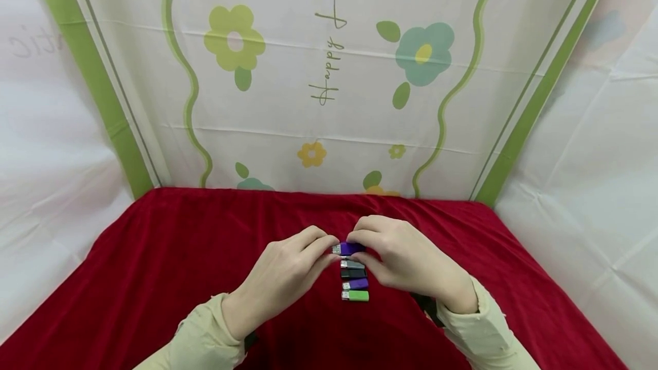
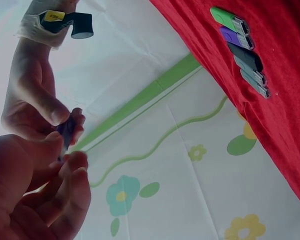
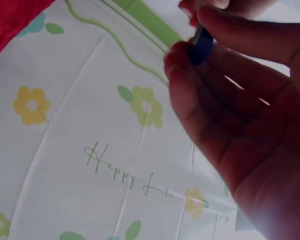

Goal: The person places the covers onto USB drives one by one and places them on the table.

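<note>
A purple USB flash drive (image 1: 351,248) is up between both hands, its silver plug pointing left. My right hand (image 1: 408,256) pinches its purple body between thumb and fingers. At the plug end, my left hand (image 1: 290,264) has thumb and fingertips closed on it. In the right wrist view the drive (image 3: 202,47) looks dark blue, partly hidden by fingers. Below the hands, a column of drives lies on the cloth: a green drive (image 1: 358,296) nearest, then a second purple drive (image 1: 356,284), a black drive (image 1: 353,273) and a grey drive (image 1: 352,264). Another greyish drive (image 2: 255,82) lies at the far end.
Red velvet cloth (image 1: 195,278) covers the table. A white curtain (image 1: 288,101) with flowers and lettering rises behind its far edge, and white side panels (image 1: 581,187) flank it. Dark straps with a camera (image 2: 80,25) sit at the wrists.
</note>
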A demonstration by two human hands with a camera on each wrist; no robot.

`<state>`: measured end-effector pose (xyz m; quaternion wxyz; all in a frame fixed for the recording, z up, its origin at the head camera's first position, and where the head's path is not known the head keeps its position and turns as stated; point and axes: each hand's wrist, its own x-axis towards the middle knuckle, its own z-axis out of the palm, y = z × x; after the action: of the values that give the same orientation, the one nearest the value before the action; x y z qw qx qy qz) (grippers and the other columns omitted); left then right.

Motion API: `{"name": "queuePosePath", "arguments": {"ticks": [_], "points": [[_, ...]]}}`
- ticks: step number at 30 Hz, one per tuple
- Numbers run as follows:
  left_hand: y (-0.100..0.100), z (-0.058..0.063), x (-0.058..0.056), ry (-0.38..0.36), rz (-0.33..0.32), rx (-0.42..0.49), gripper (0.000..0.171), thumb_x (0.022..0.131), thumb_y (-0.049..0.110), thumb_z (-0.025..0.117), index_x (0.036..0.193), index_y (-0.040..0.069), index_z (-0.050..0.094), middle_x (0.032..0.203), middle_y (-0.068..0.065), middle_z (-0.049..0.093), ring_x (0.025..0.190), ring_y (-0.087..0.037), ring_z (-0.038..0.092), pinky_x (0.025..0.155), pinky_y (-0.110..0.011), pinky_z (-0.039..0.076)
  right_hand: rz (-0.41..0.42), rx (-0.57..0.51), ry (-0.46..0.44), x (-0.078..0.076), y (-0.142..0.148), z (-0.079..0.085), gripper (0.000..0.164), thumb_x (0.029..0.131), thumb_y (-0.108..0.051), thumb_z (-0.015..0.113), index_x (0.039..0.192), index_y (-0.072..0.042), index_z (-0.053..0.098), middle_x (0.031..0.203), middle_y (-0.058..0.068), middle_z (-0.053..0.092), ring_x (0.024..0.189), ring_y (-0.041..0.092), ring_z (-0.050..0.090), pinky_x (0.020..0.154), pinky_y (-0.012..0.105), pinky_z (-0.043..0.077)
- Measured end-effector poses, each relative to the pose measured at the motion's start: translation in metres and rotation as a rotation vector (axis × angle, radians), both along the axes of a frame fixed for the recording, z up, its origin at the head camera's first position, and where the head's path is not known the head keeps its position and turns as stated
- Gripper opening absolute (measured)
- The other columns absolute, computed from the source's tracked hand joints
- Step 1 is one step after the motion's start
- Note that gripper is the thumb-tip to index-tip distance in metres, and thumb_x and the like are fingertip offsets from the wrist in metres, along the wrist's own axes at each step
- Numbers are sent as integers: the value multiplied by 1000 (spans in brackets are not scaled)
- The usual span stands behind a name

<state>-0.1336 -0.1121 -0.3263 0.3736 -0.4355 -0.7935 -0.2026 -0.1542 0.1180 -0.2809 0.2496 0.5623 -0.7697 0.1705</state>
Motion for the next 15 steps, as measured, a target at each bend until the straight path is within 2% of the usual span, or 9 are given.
{"name": "queuePosePath", "arguments": {"ticks": [4,9,15], "points": [[0,-4,-3,-7,4,-45,22,86,17,79,102,6,69,94,1,61,69,-5,57,56,-12,46,-40,69,-43,-1,2,-3,20,76,-2,81,91,-8,69,87,-5,59,71,7,55,65,17,47],[-4,-5,-6,-60,60,-47,29,89,28,75,107,6,70,97,1,61,63,-4,54,50,-13,43,-138,144,-97,-12,4,-9,17,79,-7,81,92,-9,72,86,-7,59,70,4,54,65,20,48],[-9,0,-9,-95,94,-38,30,92,30,70,110,7,69,100,-1,62,61,-5,53,49,-14,42,-254,212,-188,-27,20,-32,17,79,-11,83,93,-10,74,86,-6,60,70,6,55,64,25,50]]}}
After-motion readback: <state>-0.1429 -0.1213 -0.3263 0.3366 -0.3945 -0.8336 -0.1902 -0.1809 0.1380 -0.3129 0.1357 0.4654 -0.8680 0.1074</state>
